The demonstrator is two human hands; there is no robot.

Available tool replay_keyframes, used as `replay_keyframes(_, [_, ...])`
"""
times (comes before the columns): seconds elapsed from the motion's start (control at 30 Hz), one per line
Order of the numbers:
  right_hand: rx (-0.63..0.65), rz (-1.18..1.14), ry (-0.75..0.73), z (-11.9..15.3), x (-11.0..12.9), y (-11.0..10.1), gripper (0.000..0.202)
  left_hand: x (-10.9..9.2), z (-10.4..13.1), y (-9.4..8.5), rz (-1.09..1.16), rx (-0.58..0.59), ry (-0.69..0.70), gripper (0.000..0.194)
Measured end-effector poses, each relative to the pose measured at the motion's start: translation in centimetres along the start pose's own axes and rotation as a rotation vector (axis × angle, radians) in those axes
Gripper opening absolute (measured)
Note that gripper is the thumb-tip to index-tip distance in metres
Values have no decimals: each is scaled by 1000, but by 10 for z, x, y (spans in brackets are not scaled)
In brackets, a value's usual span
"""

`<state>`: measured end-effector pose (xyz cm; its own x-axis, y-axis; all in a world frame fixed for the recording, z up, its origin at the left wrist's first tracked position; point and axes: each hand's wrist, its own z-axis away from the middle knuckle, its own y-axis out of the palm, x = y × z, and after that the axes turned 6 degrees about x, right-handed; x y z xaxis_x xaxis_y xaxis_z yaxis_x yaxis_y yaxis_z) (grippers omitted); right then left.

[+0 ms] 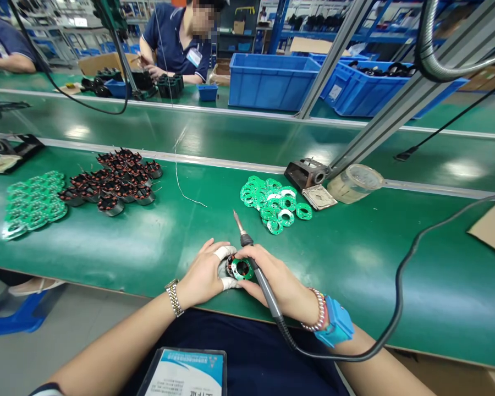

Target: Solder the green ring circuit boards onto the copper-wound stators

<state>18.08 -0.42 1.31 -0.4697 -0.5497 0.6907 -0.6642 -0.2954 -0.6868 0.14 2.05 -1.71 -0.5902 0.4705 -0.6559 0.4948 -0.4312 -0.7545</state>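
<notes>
Near the front edge of the green bench, my left hand (204, 274) grips the side of a wound motor stator (230, 266), with white coverings on its thumb and a finger. A green ring-shaped circuit board (242, 269) lies against the stator, its hole facing up. My right hand (278, 280) holds a soldering iron (265, 287) and also touches the board's right side with thumb and finger. The iron's tip points up and away, clear of the board. Loose green ring boards (272, 201) lie beyond my hands.
Several stators (115, 179) and stacked green boards (36, 201) sit at the left. An iron stand (307, 173) and a plastic tub (356, 183) stand behind the loose boards. The iron's cable (400, 286) crosses the right side. A person sits across the bench.
</notes>
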Motion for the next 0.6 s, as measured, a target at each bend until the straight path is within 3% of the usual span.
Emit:
replay_keyframes(0.3, [-202, 50, 2, 2, -2, 16, 41, -1, 3, 5, -37, -48, -16, 45])
replay_keyframes(0.6, [-283, 56, 51, 4, -4, 25, 39, -1, 4, 7, -64, -77, -4, 46])
